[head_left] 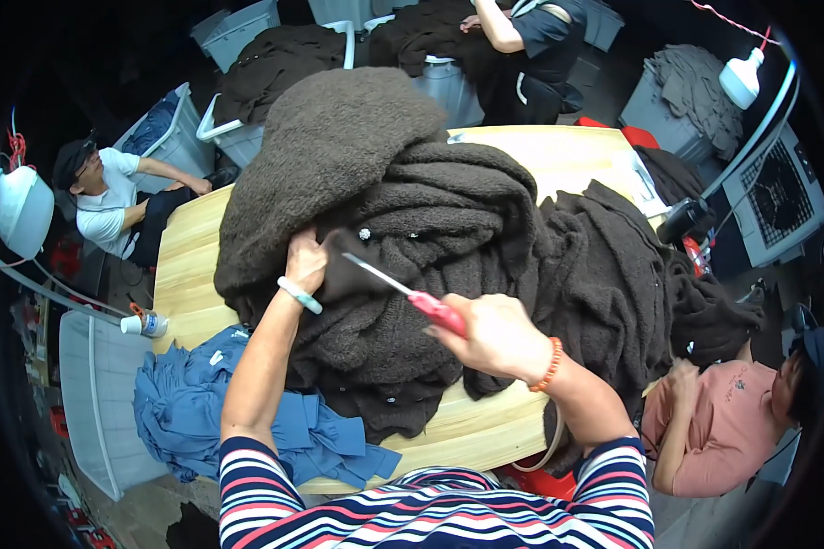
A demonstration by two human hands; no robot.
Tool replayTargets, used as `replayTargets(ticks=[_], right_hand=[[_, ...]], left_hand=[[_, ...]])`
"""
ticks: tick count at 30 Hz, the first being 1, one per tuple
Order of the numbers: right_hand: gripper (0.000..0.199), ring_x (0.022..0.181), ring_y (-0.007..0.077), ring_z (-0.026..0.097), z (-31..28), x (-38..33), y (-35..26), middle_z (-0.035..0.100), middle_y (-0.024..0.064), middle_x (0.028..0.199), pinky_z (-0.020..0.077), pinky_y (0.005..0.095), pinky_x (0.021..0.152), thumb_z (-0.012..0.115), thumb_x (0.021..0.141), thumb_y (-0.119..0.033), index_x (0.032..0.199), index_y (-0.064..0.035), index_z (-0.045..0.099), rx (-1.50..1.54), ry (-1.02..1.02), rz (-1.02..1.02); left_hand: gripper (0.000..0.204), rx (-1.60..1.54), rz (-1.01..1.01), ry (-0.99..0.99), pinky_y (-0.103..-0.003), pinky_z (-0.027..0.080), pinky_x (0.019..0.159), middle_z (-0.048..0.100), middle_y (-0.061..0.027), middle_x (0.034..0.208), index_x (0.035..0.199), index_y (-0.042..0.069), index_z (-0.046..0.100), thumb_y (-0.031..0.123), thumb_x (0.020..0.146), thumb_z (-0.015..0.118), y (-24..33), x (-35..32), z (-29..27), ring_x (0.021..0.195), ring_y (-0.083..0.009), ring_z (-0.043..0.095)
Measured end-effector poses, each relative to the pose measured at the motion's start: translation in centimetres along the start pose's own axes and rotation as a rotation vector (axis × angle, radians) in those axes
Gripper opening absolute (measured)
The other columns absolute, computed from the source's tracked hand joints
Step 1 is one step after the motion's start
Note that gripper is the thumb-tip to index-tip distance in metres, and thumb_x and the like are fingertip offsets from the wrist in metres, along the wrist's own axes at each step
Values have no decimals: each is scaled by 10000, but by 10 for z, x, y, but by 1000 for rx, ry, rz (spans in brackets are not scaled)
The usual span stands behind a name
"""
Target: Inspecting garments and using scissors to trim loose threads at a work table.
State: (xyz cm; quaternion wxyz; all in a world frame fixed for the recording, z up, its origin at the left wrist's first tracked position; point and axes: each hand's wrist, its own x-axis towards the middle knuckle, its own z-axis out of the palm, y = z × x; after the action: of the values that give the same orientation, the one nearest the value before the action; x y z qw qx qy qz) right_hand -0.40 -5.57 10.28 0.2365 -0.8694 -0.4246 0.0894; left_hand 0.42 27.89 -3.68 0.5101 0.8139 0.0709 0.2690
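A big heap of dark brown fuzzy knit garments [485,238] covers much of the table in front of me. My left hand [306,261], with a pale bangle at its wrist, is closed on a piece of the dark brown knit garment [352,265], which is blurred. In my right fist [499,337], below an orange bead bracelet, is a red-handled tool [435,311] with a thin metal shaft. Its tip points up and left, close to my left hand, but I cannot tell whether it touches the fabric. Small shiny buttons [364,234] show on the knit.
Blue garments [247,403] lie at the near left edge of the wooden table [192,247], beside a grey bin [110,403]. People sit at left [119,192] and right [714,412]; another stands at the back [536,55]. Lamps [742,78] hang on both sides.
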Motion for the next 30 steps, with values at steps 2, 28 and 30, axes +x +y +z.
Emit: replayTargets(ticks=[2, 28, 30], right_hand=[[298, 686, 376, 663, 0, 7, -1, 638, 187, 672, 525, 460, 655, 629, 889, -347, 915, -51, 610, 58, -21, 6], [402, 797, 380, 668, 31, -201, 227, 655, 233, 816, 524, 430, 735, 608, 894, -310, 1132, 10, 563, 215, 671, 169], [415, 819, 385, 665, -5, -260, 291, 656, 239, 842, 520, 434, 749, 607, 897, -312, 1154, 10, 555, 221, 687, 394]], left_hand=[[227, -58, -125, -173, -316, 504, 818, 721, -134, 944, 999, -61, 671, 121, 864, 661, 26, -7, 3, 900, -188, 665], [295, -371, 678, -562, -433, 445, 708, 507, -128, 828, 816, 43, 534, 41, 577, 707, 300, -154, 264, 787, -336, 527], [267, -487, 739, -519, -412, 435, 744, 504, -128, 877, 834, 41, 538, 40, 618, 694, 328, -152, 287, 855, -319, 523]])
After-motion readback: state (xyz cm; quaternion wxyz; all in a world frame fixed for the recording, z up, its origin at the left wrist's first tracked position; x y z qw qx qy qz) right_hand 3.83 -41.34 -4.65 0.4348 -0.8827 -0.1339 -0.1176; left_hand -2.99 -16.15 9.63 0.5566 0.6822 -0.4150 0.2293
